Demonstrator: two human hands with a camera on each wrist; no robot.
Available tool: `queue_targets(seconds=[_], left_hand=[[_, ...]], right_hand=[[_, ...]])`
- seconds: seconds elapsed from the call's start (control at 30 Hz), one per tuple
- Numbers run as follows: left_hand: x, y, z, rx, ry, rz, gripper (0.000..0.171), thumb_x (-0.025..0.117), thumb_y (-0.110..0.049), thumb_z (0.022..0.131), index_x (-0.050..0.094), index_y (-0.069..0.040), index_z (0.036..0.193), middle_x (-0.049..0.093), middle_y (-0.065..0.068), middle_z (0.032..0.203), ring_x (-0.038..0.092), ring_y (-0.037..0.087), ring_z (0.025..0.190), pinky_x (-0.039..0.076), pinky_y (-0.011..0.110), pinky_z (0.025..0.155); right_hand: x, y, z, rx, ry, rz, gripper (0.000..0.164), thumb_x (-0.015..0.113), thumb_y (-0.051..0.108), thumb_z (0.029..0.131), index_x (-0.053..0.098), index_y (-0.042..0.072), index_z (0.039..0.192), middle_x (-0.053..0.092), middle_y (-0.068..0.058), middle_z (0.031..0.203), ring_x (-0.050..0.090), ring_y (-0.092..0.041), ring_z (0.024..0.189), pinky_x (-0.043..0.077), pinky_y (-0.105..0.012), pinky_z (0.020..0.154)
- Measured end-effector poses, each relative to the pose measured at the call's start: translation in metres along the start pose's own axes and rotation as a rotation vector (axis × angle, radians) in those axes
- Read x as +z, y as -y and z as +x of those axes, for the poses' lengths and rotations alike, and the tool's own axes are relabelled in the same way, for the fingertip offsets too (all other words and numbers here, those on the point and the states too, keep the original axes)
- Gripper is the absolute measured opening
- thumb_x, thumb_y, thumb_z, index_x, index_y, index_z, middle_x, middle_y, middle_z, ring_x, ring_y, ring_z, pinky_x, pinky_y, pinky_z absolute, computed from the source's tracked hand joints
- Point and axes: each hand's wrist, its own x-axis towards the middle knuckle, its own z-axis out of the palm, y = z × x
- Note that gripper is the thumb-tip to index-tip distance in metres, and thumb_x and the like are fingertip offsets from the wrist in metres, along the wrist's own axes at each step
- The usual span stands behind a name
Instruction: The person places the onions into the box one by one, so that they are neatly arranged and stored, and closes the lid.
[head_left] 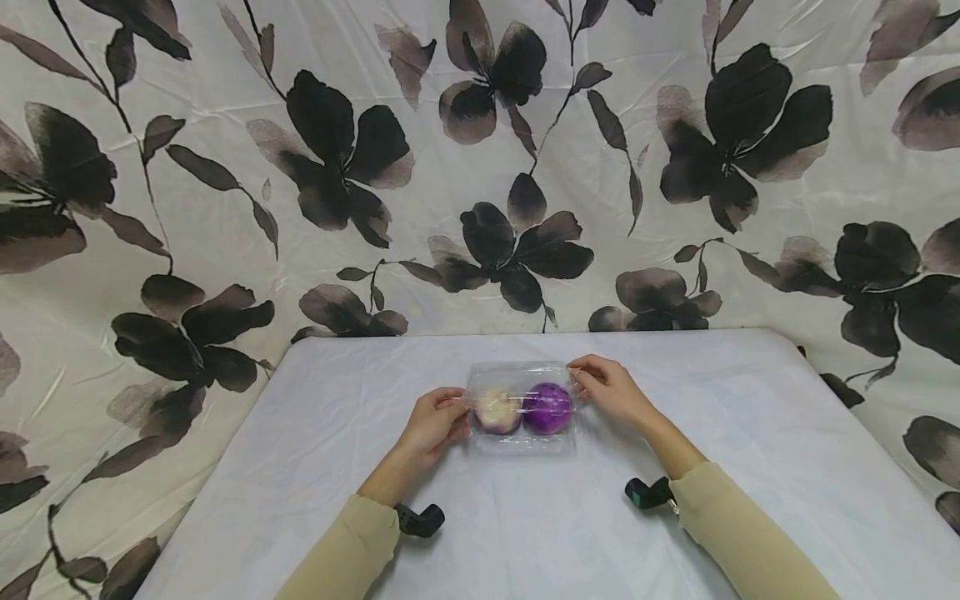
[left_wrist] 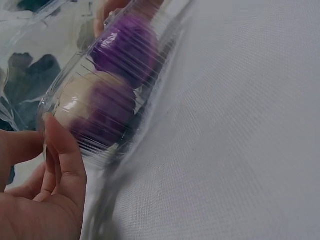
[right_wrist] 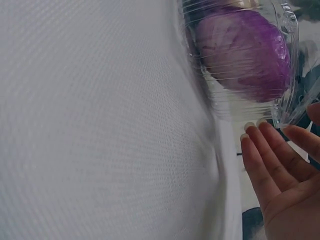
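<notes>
A clear plastic clamshell box [head_left: 525,447] sits in the middle of the table, between both hands. Inside lie two round pieces side by side: a cream ball [head_left: 497,414] with purple patches and a purple ball [head_left: 547,408]. My left hand [head_left: 433,423] pinches the box's left edge between thumb and fingers. At the far right corner, the thumb and index finger of my right hand [head_left: 609,385] pinch the plastic rim, while the other fingers extend beside it in the right wrist view. Ribbed clear plastic covers part of both balls.
White cloth covers the table [head_left: 525,533]. Behind it hangs a floral-patterned curtain [head_left: 622,242], which also shows along both sides. A black wrist camera [head_left: 422,521] is strapped at the left sleeve, and another black camera [head_left: 648,493] at the right.
</notes>
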Motion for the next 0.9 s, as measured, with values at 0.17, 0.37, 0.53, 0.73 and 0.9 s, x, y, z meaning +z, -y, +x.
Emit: queue_targets(seconds=[0.17, 0.37, 0.53, 0.73, 0.9], left_hand=[[0.001, -0.001, 0.0, -0.016, -0.009, -0.031, 0.026, 0.052, -0.013, 0.107, 0.058, 0.004, 0.126, 0.06, 0.007, 0.095, 0.058, 0.013, 0.076, 0.057, 0.024, 0.062], [0.001, -0.004, 0.001, -0.027, -0.018, -0.031, 0.042, 0.055, -0.039, 0.106, 0.06, 0.001, 0.119, 0.058, 0.006, 0.095, 0.058, 0.012, 0.071, 0.057, 0.025, 0.06], [-0.002, -0.004, 0.002, -0.036, -0.004, -0.02, 0.047, 0.061, -0.041, 0.103, 0.06, 0.001, 0.124, 0.057, 0.007, 0.099, 0.059, 0.013, 0.073, 0.057, 0.025, 0.061], [-0.003, -0.007, 0.0, -0.047, 0.008, 0.003, 0.044, 0.064, -0.033, 0.102, 0.058, 0.0, 0.13, 0.055, 0.008, 0.106, 0.059, 0.014, 0.079, 0.057, 0.025, 0.064], [-0.005, -0.011, -0.001, -0.057, 0.011, 0.025, 0.043, 0.065, -0.03, 0.101, 0.057, -0.001, 0.132, 0.056, 0.011, 0.112, 0.061, 0.017, 0.083, 0.059, 0.028, 0.068]], right_hand=[[0.0, 0.001, -0.001, -0.001, 0.005, 0.024, 0.034, 0.053, 0.016, 0.107, 0.06, -0.006, 0.132, 0.068, -0.025, 0.116, 0.071, -0.034, 0.092, 0.059, -0.05, 0.085], [0.0, 0.003, -0.002, 0.0, 0.013, 0.031, 0.033, 0.053, 0.012, 0.107, 0.058, -0.009, 0.133, 0.068, -0.027, 0.111, 0.071, -0.035, 0.087, 0.058, -0.055, 0.084], [-0.002, 0.024, -0.01, -0.007, 0.025, 0.045, 0.031, 0.053, 0.004, 0.105, 0.057, -0.013, 0.13, 0.068, -0.03, 0.107, 0.07, -0.041, 0.086, 0.056, -0.06, 0.084], [-0.002, 0.03, -0.013, -0.018, 0.035, 0.039, 0.032, 0.052, 0.003, 0.105, 0.054, -0.015, 0.131, 0.067, -0.032, 0.107, 0.068, -0.047, 0.087, 0.057, -0.059, 0.082], [0.001, 0.0, -0.003, -0.013, 0.031, 0.049, 0.034, 0.052, 0.007, 0.106, 0.054, -0.01, 0.135, 0.068, -0.03, 0.111, 0.07, -0.042, 0.086, 0.059, -0.053, 0.081]])
